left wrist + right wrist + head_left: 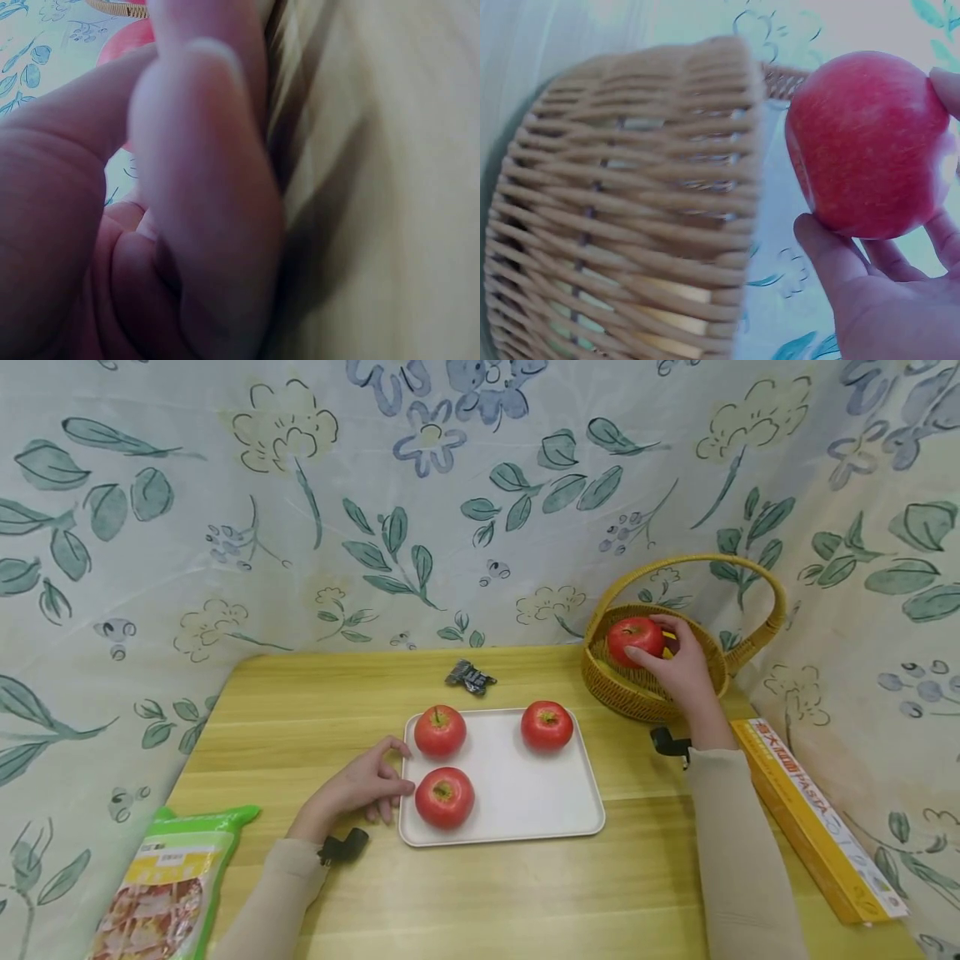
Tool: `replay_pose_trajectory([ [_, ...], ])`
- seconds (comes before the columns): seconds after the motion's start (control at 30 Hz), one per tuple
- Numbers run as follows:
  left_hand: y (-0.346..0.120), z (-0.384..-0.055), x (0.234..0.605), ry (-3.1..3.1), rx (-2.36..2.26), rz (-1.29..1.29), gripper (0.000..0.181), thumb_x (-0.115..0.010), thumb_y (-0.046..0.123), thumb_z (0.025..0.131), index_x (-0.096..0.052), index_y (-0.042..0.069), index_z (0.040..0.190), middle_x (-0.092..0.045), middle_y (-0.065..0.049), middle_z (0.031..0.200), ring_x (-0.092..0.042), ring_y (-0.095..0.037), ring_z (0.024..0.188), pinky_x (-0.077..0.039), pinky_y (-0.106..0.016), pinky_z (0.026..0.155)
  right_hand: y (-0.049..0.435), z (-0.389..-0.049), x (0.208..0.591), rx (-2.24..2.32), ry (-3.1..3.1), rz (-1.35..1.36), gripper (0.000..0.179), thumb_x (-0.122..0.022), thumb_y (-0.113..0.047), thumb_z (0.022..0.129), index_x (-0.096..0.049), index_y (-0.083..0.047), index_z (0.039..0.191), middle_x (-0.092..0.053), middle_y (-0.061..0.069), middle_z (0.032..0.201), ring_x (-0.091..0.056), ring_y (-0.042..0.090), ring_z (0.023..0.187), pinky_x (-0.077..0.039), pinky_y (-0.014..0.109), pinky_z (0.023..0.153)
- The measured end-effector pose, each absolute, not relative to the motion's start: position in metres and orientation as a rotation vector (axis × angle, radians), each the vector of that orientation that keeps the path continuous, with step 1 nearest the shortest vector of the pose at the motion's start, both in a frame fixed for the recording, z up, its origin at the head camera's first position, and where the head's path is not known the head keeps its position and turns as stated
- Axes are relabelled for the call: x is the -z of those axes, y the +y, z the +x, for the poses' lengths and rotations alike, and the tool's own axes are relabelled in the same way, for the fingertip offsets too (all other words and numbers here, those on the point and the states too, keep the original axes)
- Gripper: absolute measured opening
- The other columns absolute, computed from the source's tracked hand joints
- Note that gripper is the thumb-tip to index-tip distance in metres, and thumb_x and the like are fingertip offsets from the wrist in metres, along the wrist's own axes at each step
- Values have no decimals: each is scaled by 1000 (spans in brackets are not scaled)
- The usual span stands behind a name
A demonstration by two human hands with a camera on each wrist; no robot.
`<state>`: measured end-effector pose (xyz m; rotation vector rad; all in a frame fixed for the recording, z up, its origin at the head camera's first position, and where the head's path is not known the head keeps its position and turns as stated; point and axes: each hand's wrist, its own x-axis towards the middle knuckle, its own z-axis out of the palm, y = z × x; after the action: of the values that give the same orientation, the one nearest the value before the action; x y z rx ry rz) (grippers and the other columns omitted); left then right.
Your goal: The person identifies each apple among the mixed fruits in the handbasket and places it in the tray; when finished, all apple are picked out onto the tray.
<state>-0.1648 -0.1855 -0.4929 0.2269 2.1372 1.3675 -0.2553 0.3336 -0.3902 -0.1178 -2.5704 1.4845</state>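
My right hand (682, 668) grips a red apple (634, 641) over the mouth of a wicker basket (622, 692) at the back right. In the right wrist view, the apple (870, 146) sits between fingers and thumb, above the basket's woven rim (739, 150). On a white tray (525, 793) lie three more apples: one back left (440, 732), one front left (445, 798) and one back right (547, 726). Beside the tray's left edge rests my left hand (363, 785), fingers loosely bent and holding nothing. The left wrist view shows its fingers (202, 187) close up and blurred.
A small dark crumpled packet (470, 677) lies behind the tray. To the right is a long pasta box (817, 822); at front left, a green-edged food bag (172, 885). The basket's tall handle (693, 558) arches above it. A floral curtain (450, 527) backs the wooden table (510, 902).
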Motion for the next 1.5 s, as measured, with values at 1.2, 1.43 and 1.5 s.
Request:
replay_pose_trajectory([
  [1.2,-184,-161,492,2141,-1373,202,61,-82,29,94,-43,18,139,-71,-7,76,-67,-19,51,-52,-26,46,264,-139,465,-2136,-2776,862,69,-80,-7,91,-46,-10,151,-53,10,150,-59,8,131,-56,24,106],
  [1.43,-185,-161,492,2136,-1376,215,62,-82,29,94,-43,17,140,-71,-7,76,-68,-20,51,-52,-26,46,261,-138,472,-2117,-2853,923,67,-81,-10,91,-47,-13,149,-51,16,153,-59,6,132,-54,22,107],
  [1.5,-185,-161,492,2136,-1376,217,62,-82,28,94,-42,17,141,-71,-7,76,-68,-20,51,-52,-26,46,262,-138,472,-2115,-2873,937,67,-80,-11,92,-46,-14,149,-50,16,153,-57,5,133,-52,20,109],
])
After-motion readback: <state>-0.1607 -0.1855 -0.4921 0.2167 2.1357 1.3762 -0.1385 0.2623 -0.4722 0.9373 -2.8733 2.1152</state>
